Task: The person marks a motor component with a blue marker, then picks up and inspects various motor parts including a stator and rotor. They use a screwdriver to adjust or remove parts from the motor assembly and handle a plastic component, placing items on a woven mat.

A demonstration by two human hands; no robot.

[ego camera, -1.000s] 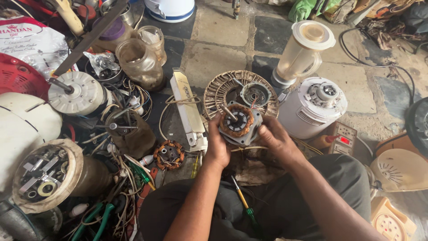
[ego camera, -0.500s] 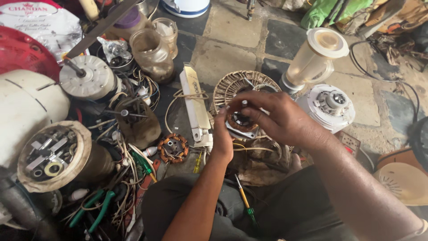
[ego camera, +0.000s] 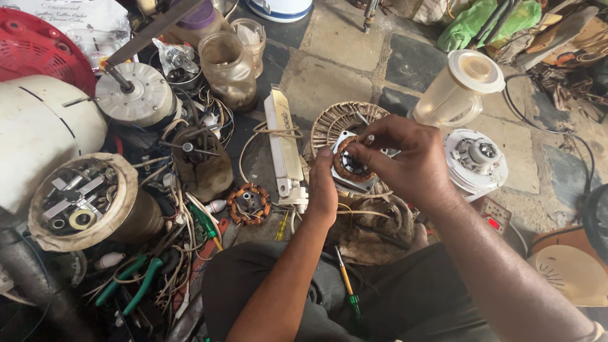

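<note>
Copper-wound stator: round motor core in square metal frame [ego camera: 352, 166], centre frame, over woven wicker base [ego camera: 335, 123].
Left hand [ego camera: 322, 190]: at 7 o'clock, thumb bracing frame.
Right hand [ego camera: 405, 158]: at 3 o'clock, fingertips pinched on windings.
Risk: fine wire may snap if tugged.

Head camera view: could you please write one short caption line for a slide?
Both hands, left and right, hold a copper-wound motor stator above a floor cluttered with motors, jars and tools.

Motor stator [ego camera: 352, 166]: dull copper wire windings, grimy metal frame. Blender jar [ego camera: 457, 88]: cloudy smooth plastic w/ glossy lid. Stone floor [ego camera: 329, 69]: rough, matt, dusty. Pliers [ego camera: 134, 283]: green rubbery grips. Red fan guard [ego camera: 38, 50]: shiny plastic.
</note>
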